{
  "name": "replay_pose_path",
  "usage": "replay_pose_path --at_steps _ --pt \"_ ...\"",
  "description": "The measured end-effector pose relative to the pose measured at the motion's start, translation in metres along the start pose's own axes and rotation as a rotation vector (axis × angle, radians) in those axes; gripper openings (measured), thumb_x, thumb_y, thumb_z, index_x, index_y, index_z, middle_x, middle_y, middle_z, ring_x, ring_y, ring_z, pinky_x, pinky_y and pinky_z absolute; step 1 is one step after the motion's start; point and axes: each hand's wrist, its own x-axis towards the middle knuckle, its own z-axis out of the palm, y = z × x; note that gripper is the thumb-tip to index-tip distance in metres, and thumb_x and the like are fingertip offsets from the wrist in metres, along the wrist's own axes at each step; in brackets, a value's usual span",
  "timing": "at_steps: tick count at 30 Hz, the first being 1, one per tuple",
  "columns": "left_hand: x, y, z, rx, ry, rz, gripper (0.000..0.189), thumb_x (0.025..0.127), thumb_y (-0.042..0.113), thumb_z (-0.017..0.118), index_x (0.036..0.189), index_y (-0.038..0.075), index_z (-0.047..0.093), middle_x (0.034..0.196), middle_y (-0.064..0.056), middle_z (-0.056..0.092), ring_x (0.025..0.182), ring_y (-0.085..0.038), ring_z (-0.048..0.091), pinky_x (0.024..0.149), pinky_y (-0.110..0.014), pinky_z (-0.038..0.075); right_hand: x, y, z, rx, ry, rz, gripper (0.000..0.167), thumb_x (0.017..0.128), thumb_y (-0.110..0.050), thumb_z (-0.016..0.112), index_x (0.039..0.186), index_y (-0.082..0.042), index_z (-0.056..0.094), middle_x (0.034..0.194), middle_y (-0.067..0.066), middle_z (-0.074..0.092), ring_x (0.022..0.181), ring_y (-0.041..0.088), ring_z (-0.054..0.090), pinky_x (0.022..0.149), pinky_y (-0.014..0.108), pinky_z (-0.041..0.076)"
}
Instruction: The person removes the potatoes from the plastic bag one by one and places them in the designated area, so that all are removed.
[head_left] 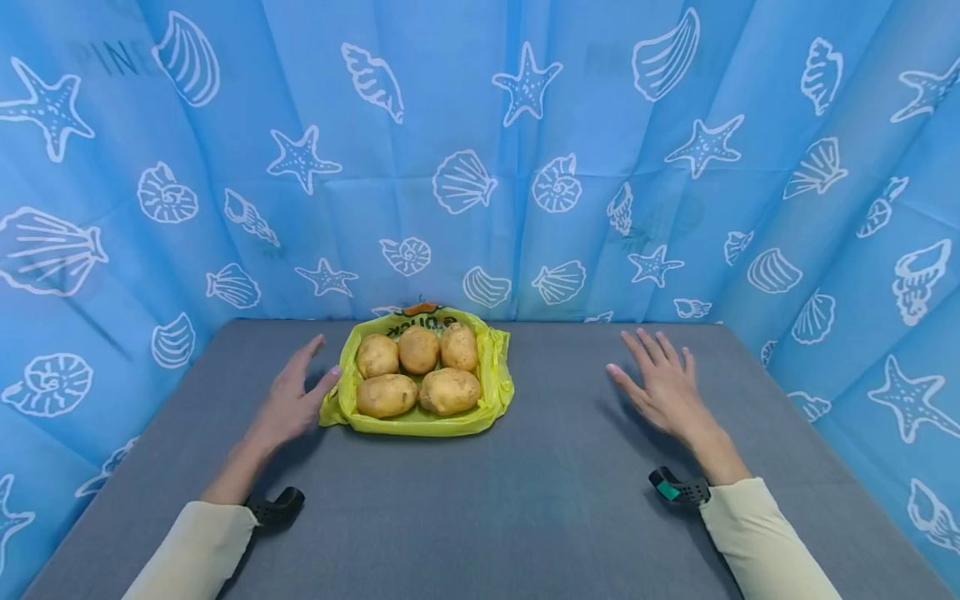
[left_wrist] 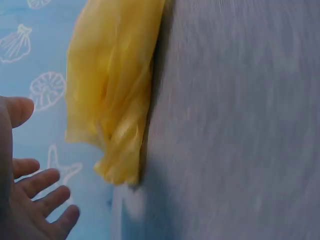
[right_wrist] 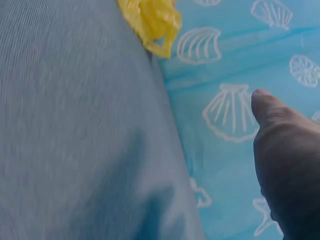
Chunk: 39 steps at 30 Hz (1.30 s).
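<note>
Several potatoes (head_left: 417, 349) lie in two rows inside a yellow-green plastic bag (head_left: 498, 379), whose sides are folded down around them. In the left wrist view the bag (left_wrist: 117, 65) shows its crumpled outer side, with the potatoes hidden. My left hand (head_left: 291, 404) hovers just left of the bag, fingers spread and holding nothing. Well to the right of the bag, my right hand (head_left: 666, 390) is held over the table with its fingers extended, touching nothing. Only the thumb side of the right hand (right_wrist: 287, 150) shows in the right wrist view.
A grey cloth-covered table (head_left: 480, 508) spreads beneath both hands. Blue curtains (head_left: 480, 108) printed with shells and starfish stand along its back and sides. A dark band (head_left: 277, 507) sits at the left wrist and another band (head_left: 678, 486) at the right.
</note>
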Motion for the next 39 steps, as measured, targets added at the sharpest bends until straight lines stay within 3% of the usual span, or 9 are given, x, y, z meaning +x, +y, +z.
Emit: replay_pose_path --at_steps 5,13,21,26,39 --pt "0.002 0.001 0.007 -0.183 -0.074 -0.025 0.075 0.106 0.039 0.053 0.161 0.000 0.019 0.160 -0.028 0.029 0.145 -0.047 0.027 0.113 -0.065 0.026 0.002 -0.018 -0.003 0.064 -0.009 -0.029 0.069 0.106 -0.048 0.049 0.156 -0.002 0.035 0.156 0.030 0.033 0.145 0.052 0.021 0.111 0.072 0.010" --pt "0.003 -0.011 0.018 -0.328 -0.134 0.064 0.065 0.106 0.024 0.057 0.158 -0.002 0.028 0.155 -0.030 0.036 0.141 -0.048 0.036 0.110 -0.065 0.030 0.002 -0.041 -0.003 0.184 -0.053 -0.093 0.064 0.106 -0.039 0.054 0.156 -0.004 0.035 0.153 0.028 0.039 0.142 0.049 0.029 0.109 0.072 0.016" --pt "0.002 -0.017 0.020 -0.387 -0.163 0.012 0.064 0.106 0.025 0.058 0.158 0.002 0.030 0.157 -0.026 0.036 0.144 -0.045 0.033 0.112 -0.061 0.029 -0.001 -0.063 0.002 0.269 -0.127 -0.093 0.067 0.104 -0.042 0.056 0.158 -0.010 0.034 0.157 0.024 0.037 0.144 0.046 0.027 0.110 0.072 0.016" --pt "0.003 -0.016 0.019 -0.393 -0.180 0.003 0.064 0.106 0.026 0.058 0.159 0.004 0.031 0.158 -0.025 0.035 0.145 -0.043 0.032 0.113 -0.061 0.028 -0.001 -0.079 0.008 0.315 -0.164 -0.112 0.067 0.102 -0.043 0.060 0.157 -0.012 0.037 0.156 0.019 0.039 0.143 0.043 0.030 0.110 0.070 0.023" --pt "0.003 -0.017 0.020 -0.397 -0.198 -0.021 0.065 0.106 0.027 0.058 0.160 0.006 0.029 0.159 -0.024 0.033 0.146 -0.043 0.030 0.114 -0.061 0.027 0.027 -0.141 0.029 0.448 -0.117 -0.309 0.059 0.094 -0.026 0.075 0.147 -0.011 0.053 0.144 0.012 0.054 0.133 0.033 0.049 0.102 0.057 0.045"
